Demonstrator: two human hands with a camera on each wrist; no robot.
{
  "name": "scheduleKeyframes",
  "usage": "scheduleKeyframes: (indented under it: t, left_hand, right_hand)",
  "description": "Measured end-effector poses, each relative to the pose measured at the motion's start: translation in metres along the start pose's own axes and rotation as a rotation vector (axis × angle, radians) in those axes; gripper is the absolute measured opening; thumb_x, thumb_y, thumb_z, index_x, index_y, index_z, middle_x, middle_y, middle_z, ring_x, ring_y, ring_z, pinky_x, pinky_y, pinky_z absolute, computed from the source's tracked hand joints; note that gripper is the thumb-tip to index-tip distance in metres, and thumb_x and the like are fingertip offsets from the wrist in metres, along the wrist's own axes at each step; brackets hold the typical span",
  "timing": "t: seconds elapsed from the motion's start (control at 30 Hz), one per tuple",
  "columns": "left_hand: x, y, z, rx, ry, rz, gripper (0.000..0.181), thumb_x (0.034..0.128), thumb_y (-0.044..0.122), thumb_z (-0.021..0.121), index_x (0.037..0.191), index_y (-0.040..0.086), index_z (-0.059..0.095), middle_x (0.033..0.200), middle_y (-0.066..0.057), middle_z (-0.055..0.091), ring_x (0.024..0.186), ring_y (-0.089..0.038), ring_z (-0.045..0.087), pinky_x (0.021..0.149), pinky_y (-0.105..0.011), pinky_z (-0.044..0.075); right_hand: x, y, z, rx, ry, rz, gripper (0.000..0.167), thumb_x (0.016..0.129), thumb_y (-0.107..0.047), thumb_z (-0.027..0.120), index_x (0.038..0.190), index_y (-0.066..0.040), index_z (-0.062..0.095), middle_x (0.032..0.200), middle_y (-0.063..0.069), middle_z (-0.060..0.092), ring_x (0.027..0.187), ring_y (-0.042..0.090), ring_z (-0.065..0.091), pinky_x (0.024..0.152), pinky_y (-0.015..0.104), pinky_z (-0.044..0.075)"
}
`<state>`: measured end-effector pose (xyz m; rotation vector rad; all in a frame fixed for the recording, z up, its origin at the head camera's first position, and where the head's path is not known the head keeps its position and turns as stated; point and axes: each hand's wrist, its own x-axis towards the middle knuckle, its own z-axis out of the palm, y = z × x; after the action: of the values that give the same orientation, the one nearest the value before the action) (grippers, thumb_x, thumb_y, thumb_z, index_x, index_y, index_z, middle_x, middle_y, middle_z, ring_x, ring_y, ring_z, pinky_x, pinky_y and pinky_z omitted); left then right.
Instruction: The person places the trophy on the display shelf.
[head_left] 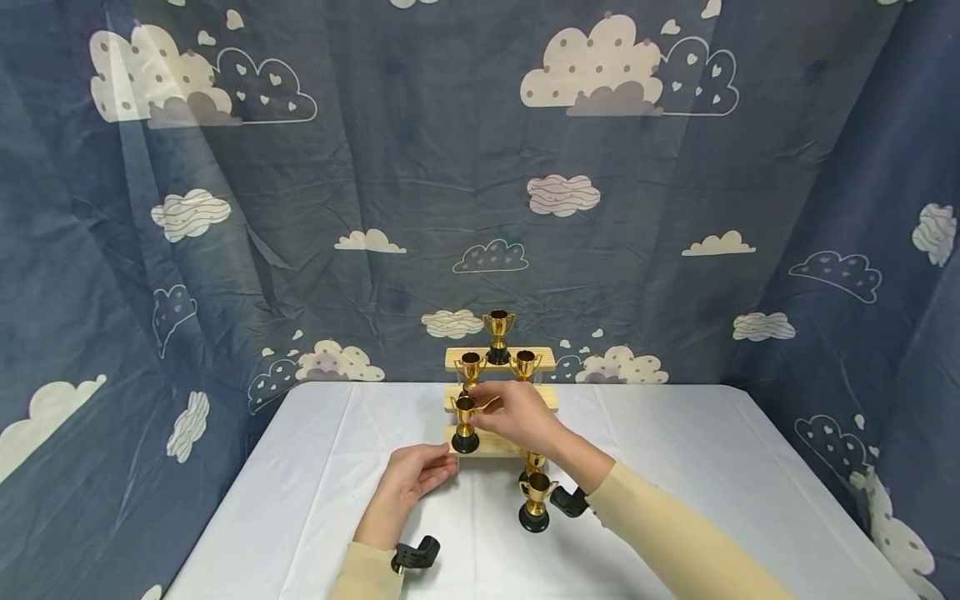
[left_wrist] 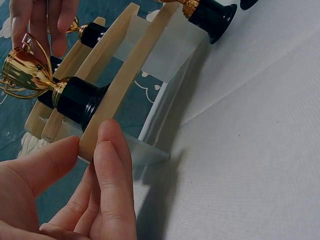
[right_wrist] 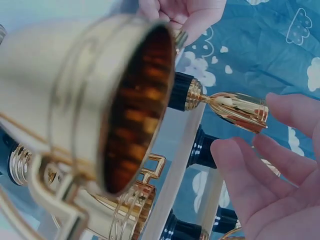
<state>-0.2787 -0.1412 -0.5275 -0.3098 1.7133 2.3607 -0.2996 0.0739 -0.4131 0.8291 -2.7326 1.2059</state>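
Sleeve foreground, gold trophy beside right hand

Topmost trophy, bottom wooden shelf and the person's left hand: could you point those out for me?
Topmost trophy (head_left: 498, 329): head view, on its golden cup.
Bottom wooden shelf (left_wrist: 125, 80): left wrist view, on its bare wood.
Left hand (head_left: 410, 474): head view, on its middle.
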Motion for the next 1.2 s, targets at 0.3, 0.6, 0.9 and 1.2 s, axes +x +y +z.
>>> scheduleKeyframes:
  t: [0.3,0.6,0.9,1.2]
  left_hand:
    - [0.002,-0.002,-0.001,0.003,0.008,-0.025,0.028,0.0892,0.008,0.074,0.109,-0.011,0.068,0.085,-0.014,0.074,0.078,-0.021,0.075,0.07,-0.027,0.062]
    - [0.005,-0.002,0.002,0.011,-0.006,-0.009,0.027,0.0881,0.008,0.074,0.108,-0.01,0.068,0.085,-0.015,0.074,0.077,-0.021,0.074,0.071,-0.028,0.062]
    - [0.004,-0.003,0.0,0.001,-0.004,-0.003,0.028,0.0881,0.007,0.074,0.108,-0.011,0.068,0.084,-0.015,0.074,0.076,-0.021,0.074,0.071,-0.028,0.062]
    - [0.002,-0.001,-0.001,0.003,0.004,-0.009,0.029,0.0885,0.007,0.073,0.111,-0.011,0.068,0.083,-0.014,0.074,0.076,-0.021,0.074,0.071,-0.028,0.062]
  right_hand:
    - [-0.005,0.001,-0.002,-0.01,-0.017,-0.018,0.042,0.089,-0.024,0.078,0.128,-0.012,0.068,0.114,0.005,0.072,0.094,0.018,0.07,0.079,0.03,0.059]
    - [-0.018,0.001,-0.01,0.019,0.022,0.012,0.045,0.09,-0.027,0.078,0.131,-0.012,0.067,0.115,0.006,0.071,0.095,0.018,0.07,0.078,0.033,0.059]
    - [-0.033,-0.003,-0.019,0.016,0.072,0.018,0.043,0.09,-0.027,0.078,0.13,-0.018,0.067,0.114,-0.003,0.07,0.094,0.012,0.07,0.077,0.033,0.059]
    - [-0.051,-0.003,-0.025,0.042,0.116,0.053,0.04,0.09,-0.029,0.078,0.128,-0.026,0.067,0.115,-0.013,0.068,0.094,0.008,0.068,0.078,0.031,0.059]
